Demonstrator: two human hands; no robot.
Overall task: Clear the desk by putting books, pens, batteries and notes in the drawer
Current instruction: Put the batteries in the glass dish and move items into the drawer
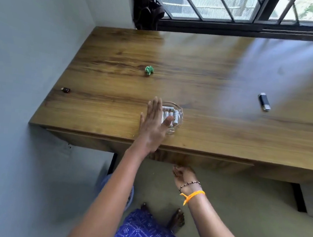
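Batteries (169,115) side by side in bowl (179,113)

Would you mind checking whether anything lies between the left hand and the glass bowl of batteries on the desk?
Nothing visible does. The left hand is open and already at the near left side of the glass bowl, its thumb over the batteries. The desk around them is bare wood.

hands: two, a left hand (154,122) and a right hand (181,175)
glass bowl (177,118): one
batteries (170,115) in the bowl: a few, too blurry to count
black stick with a silver end (264,102): one
green crumpled bit (148,70): one
small dark thing (66,90): one
desk (223,67): one
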